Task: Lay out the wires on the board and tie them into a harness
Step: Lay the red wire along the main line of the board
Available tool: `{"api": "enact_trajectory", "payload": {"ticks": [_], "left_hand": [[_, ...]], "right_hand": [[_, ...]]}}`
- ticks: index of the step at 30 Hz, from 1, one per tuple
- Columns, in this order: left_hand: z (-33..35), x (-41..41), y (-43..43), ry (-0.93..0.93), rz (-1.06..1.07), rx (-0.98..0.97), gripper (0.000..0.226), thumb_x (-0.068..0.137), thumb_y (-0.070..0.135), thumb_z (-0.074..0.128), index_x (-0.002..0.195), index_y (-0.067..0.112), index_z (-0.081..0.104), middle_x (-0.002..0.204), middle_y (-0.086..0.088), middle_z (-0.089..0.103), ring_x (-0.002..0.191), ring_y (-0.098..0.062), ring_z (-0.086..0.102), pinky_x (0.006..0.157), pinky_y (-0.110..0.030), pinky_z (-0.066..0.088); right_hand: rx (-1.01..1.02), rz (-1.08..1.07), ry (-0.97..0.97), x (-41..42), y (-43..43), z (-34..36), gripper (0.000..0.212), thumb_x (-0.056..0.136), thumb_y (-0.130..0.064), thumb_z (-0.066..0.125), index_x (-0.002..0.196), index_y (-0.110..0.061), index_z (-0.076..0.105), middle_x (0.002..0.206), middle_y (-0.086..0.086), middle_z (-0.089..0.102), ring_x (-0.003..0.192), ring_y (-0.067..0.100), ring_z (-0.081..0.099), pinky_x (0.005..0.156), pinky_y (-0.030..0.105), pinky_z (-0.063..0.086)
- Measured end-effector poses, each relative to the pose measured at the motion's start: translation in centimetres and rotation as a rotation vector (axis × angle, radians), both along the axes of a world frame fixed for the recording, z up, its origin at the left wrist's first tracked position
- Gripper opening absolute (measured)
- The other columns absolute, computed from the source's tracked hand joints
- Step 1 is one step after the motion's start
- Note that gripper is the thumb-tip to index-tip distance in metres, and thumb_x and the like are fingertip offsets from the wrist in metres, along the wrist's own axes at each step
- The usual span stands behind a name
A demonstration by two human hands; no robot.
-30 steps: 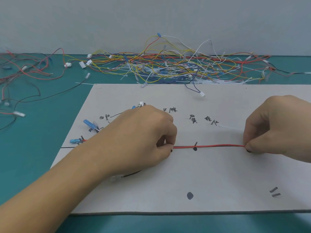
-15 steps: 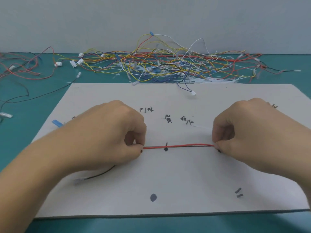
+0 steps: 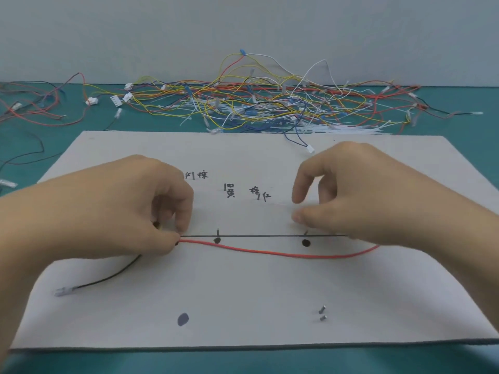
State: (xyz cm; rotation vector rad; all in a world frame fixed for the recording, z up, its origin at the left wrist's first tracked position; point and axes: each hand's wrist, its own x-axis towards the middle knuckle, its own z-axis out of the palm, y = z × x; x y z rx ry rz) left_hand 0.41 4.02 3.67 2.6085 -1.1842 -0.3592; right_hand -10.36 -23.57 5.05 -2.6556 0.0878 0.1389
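A moment ago both hands pinched the red wire (image 3: 270, 252) and held it taut along the black line (image 3: 256, 235) drawn across the board (image 3: 243, 292). Now the right hand (image 3: 359, 195) has let go. Its thumb and fingers are spread apart just above the board and grip nothing we can see. The left hand (image 3: 129, 209) still pinches the wire's left end at the line. The wire has gone slack, sagging below the line at mid-frame before it runs under the right wrist.

We judge that the wire is not fixed yet, so it needs re-tensioning or a tie before it will stay on its route. A black wire (image 3: 108, 278) trails from the left hand towards the lower left.

Above the line sits handwritten Chinese (image 3: 230, 194), which we read as colour names: 棕, 黄, then 棕 and 红. We see no brands. The spare wires (image 3: 270, 103) lie heaped across the upper frame.
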Motion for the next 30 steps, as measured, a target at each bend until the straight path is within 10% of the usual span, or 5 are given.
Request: {"api": "enact_trajectory", "payload": {"ticks": [10,16,20,24,30], "left_hand": [[-0.9,-2.1,-3.0,0.050,-0.121,-0.203,0.014,0.072,0.031,0.066,0.079,0.038,0.077,0.078,0.015,0.065,0.075,-0.008,0.064,0.065,-0.028,0.053],[-1.2,-2.5,-3.4,0.048,-0.103,-0.217,0.023,0.070,0.023,0.060,0.081,0.037,0.074,0.082,0.016,0.065,0.075,-0.010,0.064,0.066,-0.035,0.055],[-1.7,-3.1,-4.0,0.008,-0.133,-0.219,0.028,0.069,0.019,0.052,0.083,0.034,0.071,0.082,0.016,0.062,0.075,-0.009,0.063,0.068,-0.034,0.053],[-1.9,-3.4,-4.6,-0.027,-0.121,-0.270,0.016,0.075,0.027,0.060,0.080,0.033,0.074,0.073,0.016,0.060,0.067,-0.008,0.060,0.065,-0.032,0.052],[-2.3,-4.0,-5.8,-0.080,-0.137,-0.297,0.013,0.080,0.036,0.062,0.076,0.032,0.073,0.071,0.016,0.061,0.074,-0.004,0.057,0.070,-0.034,0.051]], "right_hand": [[-0.012,0.083,-0.010,4.9,0.0,-1.8,0.011,0.079,-0.023,0.073,0.073,-0.031,0.074,0.068,-0.013,0.069,0.055,-0.001,0.061,0.043,0.009,0.039],[-0.339,-0.121,-0.374,12.3,-1.0,-2.5,0.024,0.090,-0.010,0.054,0.101,-0.020,0.072,0.106,0.006,0.069,0.100,0.031,0.062,0.084,0.040,0.054],[-0.111,-0.073,-0.588,9.3,-1.3,-1.6,0.018,0.084,-0.008,0.058,0.090,-0.014,0.074,0.085,0.000,0.072,0.083,0.021,0.065,0.079,0.037,0.053],[0.106,0.128,-0.173,2.1,-2.7,0.4,0.005,0.081,-0.024,0.077,0.081,-0.029,0.076,0.074,-0.013,0.073,0.064,0.000,0.066,0.054,0.007,0.045],[-0.145,0.220,0.146,-4.2,-5.1,0.3,0.034,0.068,-0.059,0.072,0.101,-0.052,0.064,0.104,-0.032,0.062,0.100,-0.009,0.058,0.077,0.017,0.048]]}}
